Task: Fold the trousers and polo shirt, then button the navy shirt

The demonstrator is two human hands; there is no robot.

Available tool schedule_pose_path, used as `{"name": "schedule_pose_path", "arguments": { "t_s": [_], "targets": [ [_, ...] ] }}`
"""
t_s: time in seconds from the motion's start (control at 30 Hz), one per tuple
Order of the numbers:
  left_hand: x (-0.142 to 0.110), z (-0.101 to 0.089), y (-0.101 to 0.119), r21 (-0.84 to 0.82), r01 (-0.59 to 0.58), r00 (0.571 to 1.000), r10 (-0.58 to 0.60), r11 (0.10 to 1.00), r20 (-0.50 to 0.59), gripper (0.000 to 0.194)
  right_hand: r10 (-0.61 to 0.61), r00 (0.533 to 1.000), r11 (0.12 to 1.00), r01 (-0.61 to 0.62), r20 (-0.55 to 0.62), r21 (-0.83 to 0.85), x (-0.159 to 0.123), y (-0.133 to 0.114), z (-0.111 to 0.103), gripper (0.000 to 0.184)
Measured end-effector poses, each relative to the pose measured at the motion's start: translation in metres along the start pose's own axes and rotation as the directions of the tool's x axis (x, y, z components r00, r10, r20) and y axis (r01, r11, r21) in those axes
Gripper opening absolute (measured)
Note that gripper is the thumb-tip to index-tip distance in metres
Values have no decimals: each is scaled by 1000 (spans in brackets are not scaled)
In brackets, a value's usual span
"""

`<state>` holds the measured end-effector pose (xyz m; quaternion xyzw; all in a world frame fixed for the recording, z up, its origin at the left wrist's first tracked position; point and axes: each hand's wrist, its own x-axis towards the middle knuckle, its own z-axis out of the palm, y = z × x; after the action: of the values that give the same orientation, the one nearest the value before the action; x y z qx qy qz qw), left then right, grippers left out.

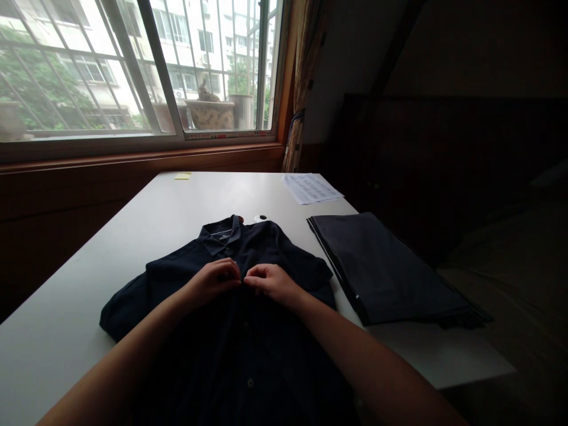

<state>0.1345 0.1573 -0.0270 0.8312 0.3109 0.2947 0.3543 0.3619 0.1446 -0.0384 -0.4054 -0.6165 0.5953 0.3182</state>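
A dark navy collared shirt (284, 337) lies front up across the white table, its collar pointing away from me. Buttons run down its middle, two of them showing below my hands. My left hand (217, 277) pinches the front placket just under the collar, thumb and fingers together. Close beside it, my right hand (273, 281) pinches the other side of the placket, so the fingertips nearly meet. Whatever button lies between the fingertips is hidden.
To the right, a folded dark garment (394, 266) lies near the edge of the table (106, 236). Printed sheets (310, 188) and a yellow sticky note (182, 176) are at the far edge. A small white round object (261, 218) sits behind the shirt. A barred window stands beyond.
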Motion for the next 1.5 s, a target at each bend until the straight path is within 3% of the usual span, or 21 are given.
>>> {"name": "schedule_pose_path", "arguments": {
  "t_s": [0.4, 0.77, 1.17, 1.5],
  "targets": [
    [0, -2, 5, -98, 234, 972, -231, 967, 40, 30, 6, 1000, 1000, -6, -13, -19, -2, -2, 0, 34],
    [-1, 2, 14, -262, 511, 860, -489, 819, 147, 42, -43, 998, 997, 41, -35, -60, -2, 2, 4, 32],
    [0, 6, 12, -258, 503, 864, -486, 825, 130, 41, -79, 994, 990, 69, -70, -125, -4, 0, 7, 27],
    [-1, 5, 13, -291, 480, 877, -462, 828, 133, 42, -11, 999, 998, 8, -45, -59, 0, 4, 4, 31]
  ]
}}
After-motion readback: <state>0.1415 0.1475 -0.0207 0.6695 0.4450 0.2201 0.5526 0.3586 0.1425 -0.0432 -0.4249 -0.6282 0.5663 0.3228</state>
